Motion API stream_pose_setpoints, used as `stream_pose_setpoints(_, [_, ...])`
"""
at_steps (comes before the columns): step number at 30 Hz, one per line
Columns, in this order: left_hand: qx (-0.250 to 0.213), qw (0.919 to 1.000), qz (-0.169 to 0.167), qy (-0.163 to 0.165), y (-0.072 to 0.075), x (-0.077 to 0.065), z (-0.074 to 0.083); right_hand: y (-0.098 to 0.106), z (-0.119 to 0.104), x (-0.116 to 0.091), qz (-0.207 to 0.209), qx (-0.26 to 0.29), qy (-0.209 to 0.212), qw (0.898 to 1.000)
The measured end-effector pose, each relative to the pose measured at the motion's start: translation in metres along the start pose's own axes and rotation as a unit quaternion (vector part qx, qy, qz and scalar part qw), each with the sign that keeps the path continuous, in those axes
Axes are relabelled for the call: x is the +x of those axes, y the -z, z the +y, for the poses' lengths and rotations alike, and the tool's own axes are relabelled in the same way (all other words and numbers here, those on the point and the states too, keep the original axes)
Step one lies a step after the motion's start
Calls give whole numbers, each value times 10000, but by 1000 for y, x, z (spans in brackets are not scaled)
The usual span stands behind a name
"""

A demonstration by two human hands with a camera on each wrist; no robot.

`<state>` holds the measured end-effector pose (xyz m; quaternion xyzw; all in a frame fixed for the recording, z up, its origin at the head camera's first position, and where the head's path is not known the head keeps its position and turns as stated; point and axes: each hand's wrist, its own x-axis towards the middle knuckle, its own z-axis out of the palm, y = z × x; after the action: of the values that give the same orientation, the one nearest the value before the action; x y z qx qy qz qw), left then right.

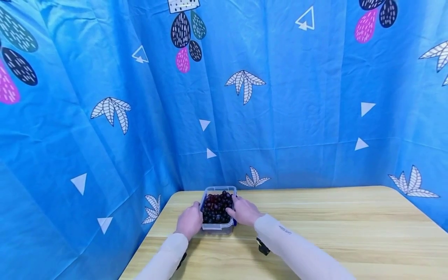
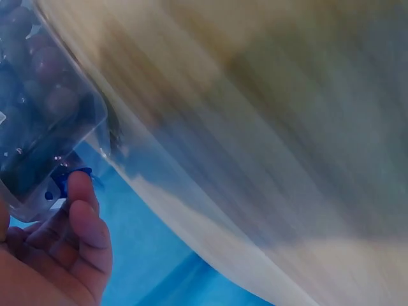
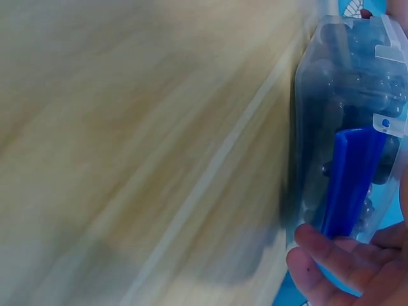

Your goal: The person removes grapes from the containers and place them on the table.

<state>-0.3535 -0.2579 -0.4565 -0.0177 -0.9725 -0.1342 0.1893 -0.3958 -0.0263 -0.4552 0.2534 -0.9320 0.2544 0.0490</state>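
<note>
A clear plastic food container (image 1: 217,226) full of dark grapes (image 1: 216,212) is at the far left part of the table. My left hand (image 1: 190,220) grips its left side, and the curled fingers (image 2: 89,223) are at a blue clip there in the left wrist view. On the opposite side my right hand (image 1: 244,211) holds the container, its thumb by the rim. A blue clip (image 3: 354,182) hangs down the wall just above the right fingers (image 3: 331,255). Grapes show through the clear walls in both wrist views.
The wooden table (image 1: 315,221) stretches to the right of the container. A blue patterned curtain (image 1: 294,97) hangs behind the table and along its left side. Dark wrist straps show under both white sleeves (image 1: 294,249).
</note>
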Motion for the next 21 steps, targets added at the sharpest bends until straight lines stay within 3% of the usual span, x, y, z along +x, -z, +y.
stream_pose_setpoints(15, [426, 9964, 460, -575, -1, -21, 29, 16, 11, -30, -90, -69, -82, 9999])
stream_pose_setpoints(21, [498, 9964, 402, -548, -1, -28, 38, 19, 16, -40, 36, -133, 49, 9999])
